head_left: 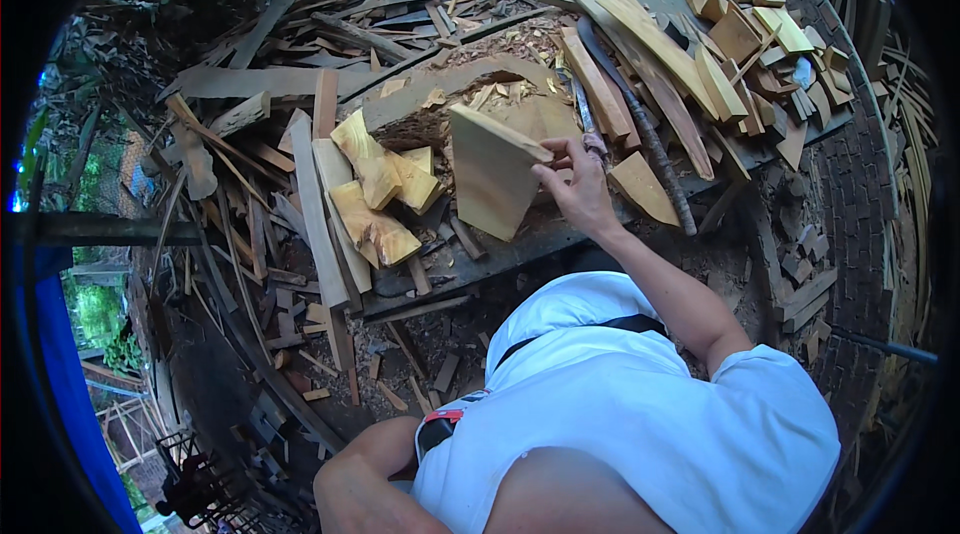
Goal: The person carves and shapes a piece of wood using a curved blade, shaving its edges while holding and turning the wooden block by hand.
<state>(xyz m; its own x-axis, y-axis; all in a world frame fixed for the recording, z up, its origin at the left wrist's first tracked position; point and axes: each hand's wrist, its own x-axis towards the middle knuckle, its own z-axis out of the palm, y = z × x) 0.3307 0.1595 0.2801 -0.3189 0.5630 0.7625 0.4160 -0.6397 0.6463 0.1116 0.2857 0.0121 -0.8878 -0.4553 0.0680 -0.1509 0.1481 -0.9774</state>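
Note:
My right hand (577, 186) pinches a flat, angular wooden board (492, 176) by its upper right edge. The board is tilted up, its broad face toward me, over the workbench (405, 304). Left of it lie several yellowish wood blocks (375, 234) with rough, angled faces. Just beyond my right hand rests a long tool with a metal blade and a wrapped handle (592, 139). Close to my wrist is a pointed piece of wood (642, 189). My left forearm (365, 484) shows at the lower edge, but the hand is hidden behind my body.
A chopping block (400, 112) with chips on it stands behind the board. Long planks (650, 64) and a dark curved stick (625, 94) lie to the right, beside a heap of wood offcuts (760, 54). Scraps cover the ground (400, 364) below the bench.

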